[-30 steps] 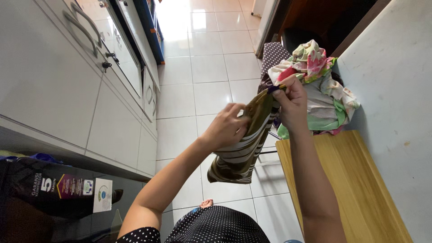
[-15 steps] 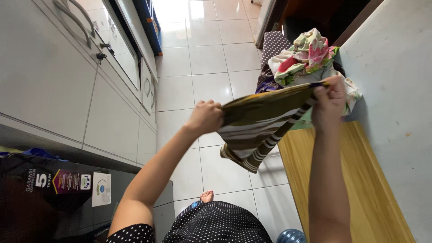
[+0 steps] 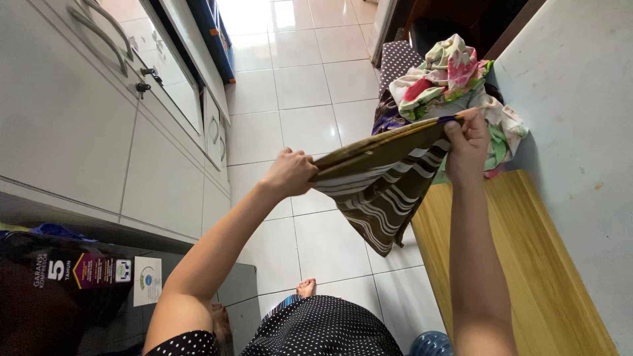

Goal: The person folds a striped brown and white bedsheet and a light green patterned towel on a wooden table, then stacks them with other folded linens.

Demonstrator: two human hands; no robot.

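Now stretched: the brown striped cloth, bunched between the hands a second earlier, was pulled taut mid-frame. Left hand and right hand each kept a grip clamped on its top edge, above the wooden bench.

olive-brown cloth with white stripes, floral pink-green laundry pile, yellow wooden bench, white floor tiles.

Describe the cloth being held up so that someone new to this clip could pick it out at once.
Start at the long wooden bench along the right-hand wall, with a heap of floral laundry at its far end. Just left of the bench, over the white tiled floor, the left hand and right hand stretch the striped cloth between them. Unlike the pink-and-green florals, it is olive-brown with white stripes.
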